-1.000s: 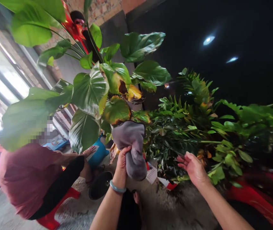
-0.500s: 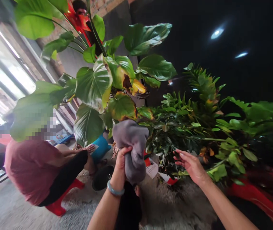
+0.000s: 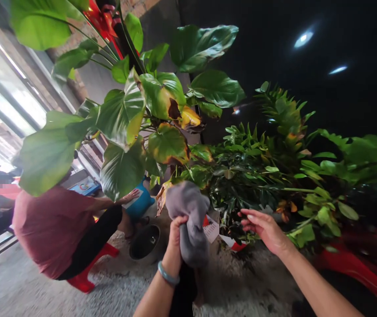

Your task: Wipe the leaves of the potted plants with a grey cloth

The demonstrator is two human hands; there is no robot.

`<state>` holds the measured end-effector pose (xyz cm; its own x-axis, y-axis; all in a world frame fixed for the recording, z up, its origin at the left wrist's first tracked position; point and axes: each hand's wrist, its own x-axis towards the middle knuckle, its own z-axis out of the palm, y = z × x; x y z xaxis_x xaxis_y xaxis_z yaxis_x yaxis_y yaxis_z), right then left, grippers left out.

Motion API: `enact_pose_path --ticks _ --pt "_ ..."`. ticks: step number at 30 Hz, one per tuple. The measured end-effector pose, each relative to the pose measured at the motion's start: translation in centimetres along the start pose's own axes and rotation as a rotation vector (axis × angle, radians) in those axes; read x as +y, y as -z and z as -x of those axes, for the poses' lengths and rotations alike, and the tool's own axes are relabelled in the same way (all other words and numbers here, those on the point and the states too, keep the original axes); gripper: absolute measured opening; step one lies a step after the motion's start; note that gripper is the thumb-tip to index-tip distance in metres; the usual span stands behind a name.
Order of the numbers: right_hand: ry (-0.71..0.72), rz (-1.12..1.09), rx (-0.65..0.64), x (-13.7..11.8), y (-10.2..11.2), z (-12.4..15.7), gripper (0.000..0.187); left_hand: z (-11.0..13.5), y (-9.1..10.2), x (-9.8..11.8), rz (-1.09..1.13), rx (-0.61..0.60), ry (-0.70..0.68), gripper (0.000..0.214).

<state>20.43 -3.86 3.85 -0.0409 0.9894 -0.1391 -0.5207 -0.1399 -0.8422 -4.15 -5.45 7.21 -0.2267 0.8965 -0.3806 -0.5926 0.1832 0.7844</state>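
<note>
Left hand (image 3: 178,231): closes around the grey cloth, with the thumb across the front; wears a pale bracelet (image 3: 168,274) at the wrist.
Grey cloth (image 3: 190,220): hangs bunched near the middle, spreading above and below the grip; seems best to hold firmly, with the loose lower end gathered, to avoid catching on leaves.
Right hand (image 3: 263,224): hangs in the air at the right, with fingers loosely apart and no clear object between; cannot tell if touching the bushy foliage (image 3: 241,185). Better to leave the fingers relaxed among thin stems.
Printed papers (image 3: 211,230): lie between both hands, lower down.
Dark basin (image 3: 152,256): stands on the floor (image 3: 122,293), to the left of the cloth.
Browned leaf (image 3: 168,145): hangs above the cloth; probably brittle at the edge, so wise to move gently nearby.
Large green leaf (image 3: 122,171): droops farther left, smooth and broad.
Co-worker (image 3: 49,224): sits at the left on a red stool (image 3: 83,281), with one hand at a blue container (image 3: 142,202).
Dark wall (image 3: 274,53): rises at the far right, behind the foliage.
</note>
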Motion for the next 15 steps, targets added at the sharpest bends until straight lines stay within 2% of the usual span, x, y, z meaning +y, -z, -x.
enact_pose_path --ticks 3,5,7,9,11,13,15 --pt "-0.015 0.005 -0.013 0.2 0.1 -0.1 0.035 -1.2 -2.8 2.7 0.065 -0.038 -0.149 0.017" --pt "-0.008 0.012 -0.020 0.4 0.2 -0.3 0.034 -2.0 -3.6 2.3 0.026 -0.035 -0.066 0.014" --pt "-0.006 0.019 -0.024 0.7 0.4 -0.4 0.033 -2.2 -3.0 0.1 -0.075 -0.033 0.132 0.013" --pt "-0.016 0.024 -0.030 0.8 0.7 -0.4 0.033 -1.8 -1.2 -2.8 -0.174 -0.049 0.322 0.014" --pt "-0.020 0.026 -0.039 0.7 0.9 -0.3 0.032 -1.0 0.7 -4.7 -0.191 -0.096 0.423 0.017" --pt "-0.014 0.019 -0.050 0.4 1.1 -0.1 0.032 -0.4 1.4 -4.5 -0.144 -0.139 0.447 0.016" --pt "-0.013 0.012 -0.061 0.1 1.2 0.0 0.032 -0.3 0.4 -2.3 -0.046 -0.158 0.328 0.011"
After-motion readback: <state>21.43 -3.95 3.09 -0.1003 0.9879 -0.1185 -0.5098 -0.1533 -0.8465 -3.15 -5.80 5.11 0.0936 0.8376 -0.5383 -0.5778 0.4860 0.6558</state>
